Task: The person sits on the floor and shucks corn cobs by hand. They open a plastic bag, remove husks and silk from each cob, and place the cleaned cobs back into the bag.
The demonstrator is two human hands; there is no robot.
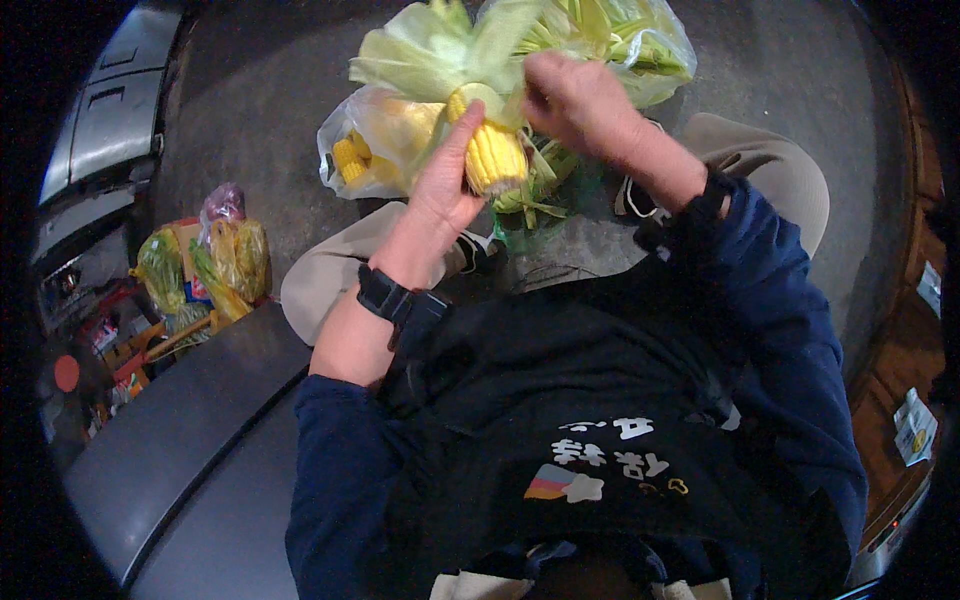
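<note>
My left hand (450, 176) grips an ear of corn (495, 161), its thumb lying along the yellow kernels. The cut stalk end points down toward me. Pale green husk leaves (424, 56) are peeled back and fan out from the far end of the ear. My right hand (574, 97), blurred, is curled into a fist at the right side of these leaves; its fingertips are hidden. Just left of the ear, a clear plastic bag (409, 124) holds bare corn cobs (349, 161). Beneath the ear and my right hand lie green husk pieces (536, 187).
A plastic bag of husks (645, 56) rests on the dark floor (277, 90) beyond my right hand. Bagged vegetables (236, 251) stand at left, behind a dark flat surface (202, 420). A brown wooden surface (892, 420) with small packets runs along the right. My knees flank the work.
</note>
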